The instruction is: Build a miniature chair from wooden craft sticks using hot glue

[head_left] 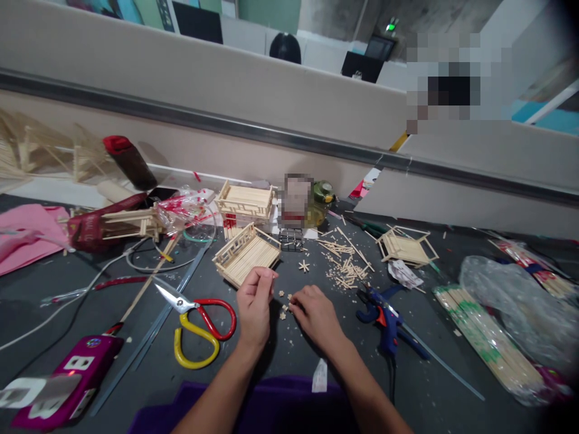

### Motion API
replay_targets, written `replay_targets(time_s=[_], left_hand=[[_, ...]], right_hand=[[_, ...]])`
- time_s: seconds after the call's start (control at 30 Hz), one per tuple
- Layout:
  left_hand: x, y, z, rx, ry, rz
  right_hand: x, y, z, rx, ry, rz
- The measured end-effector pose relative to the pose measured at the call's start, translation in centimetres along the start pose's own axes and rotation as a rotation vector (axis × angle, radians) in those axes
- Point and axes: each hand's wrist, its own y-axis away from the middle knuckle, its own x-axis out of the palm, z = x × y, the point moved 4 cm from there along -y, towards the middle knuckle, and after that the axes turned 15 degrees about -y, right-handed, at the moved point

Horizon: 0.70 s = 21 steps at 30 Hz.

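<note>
My left hand (256,304) is raised just in front of a small wooden-stick bed-like model (248,259), its thumb and fingers pinched together. Whatever sits in that pinch is too small to make out. Fingers curled, my right hand (316,313) reaches down to the dark table, its fingertips at a few tiny flower-shaped wooden pieces (283,314). Whether one of them is gripped is hidden. A star-shaped piece of short sticks (304,266) lies beyond the hands. Red-and-yellow scissors (194,319) rest open left of my left hand.
Right of my right hand lies a blue glue gun (384,319). Cut sticks (346,265) are scattered behind it. A stick-built table model (406,246), bagged sticks (493,343), another stick model (246,199) and a magenta device (72,380) surround the work area. A partition runs behind.
</note>
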Motion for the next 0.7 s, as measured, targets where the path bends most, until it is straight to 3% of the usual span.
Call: replay_targets(time_s=[0.3, 0.43, 0.7], left_hand=[[0.1, 0.2, 0.1, 0.0, 0.004, 0.028], [0.2, 0.2, 0.1, 0.0, -0.003, 0.03], [0.2, 0.2, 0.0, 0.008, -0.025, 0.034]], right_hand=[[-2.0, -0.3, -2.4, 0.14, -0.182, -0.139], [-1.2, -0.6, -3.5, 0.162, -0.176, -0.106], [-1.0, -0.6, -3.2, 0.114, -0.138, -0.062]])
